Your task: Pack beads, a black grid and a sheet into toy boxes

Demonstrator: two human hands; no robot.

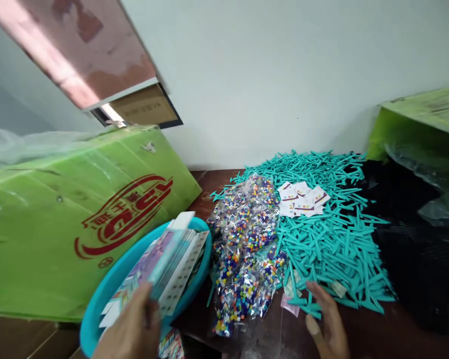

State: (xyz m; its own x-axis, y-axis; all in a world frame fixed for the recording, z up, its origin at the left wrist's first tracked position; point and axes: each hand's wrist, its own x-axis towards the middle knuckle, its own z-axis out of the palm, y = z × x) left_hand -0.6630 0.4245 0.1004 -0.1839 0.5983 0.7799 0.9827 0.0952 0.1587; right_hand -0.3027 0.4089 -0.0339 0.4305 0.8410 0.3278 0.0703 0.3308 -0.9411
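Note:
A blue basin [89, 319] at the lower left holds a stack of printed sheets and cards [172, 264]. Over its near side is my left hand [130, 324], smeared by motion, its fingers bent near the sheets; what they hold, if anything, is unclear. My right hand [327, 324] has thumb and fingers apart and nothing between them, at the near edge of a heap of turquoise plastic sticks [333, 239]. Clear bags of small coloured beads [247, 249] lie between basin and heap. Several white printed cards [303, 199] rest on the heap, and a small pink packet [290, 305] is near my right hand.
A large green box with red print [78, 224] stands at the left, beside the basin. At the right is another green box [426, 114] with clear plastic, above black material [407, 249]. The brown table [389, 334] meets a pale wall [269, 75] behind.

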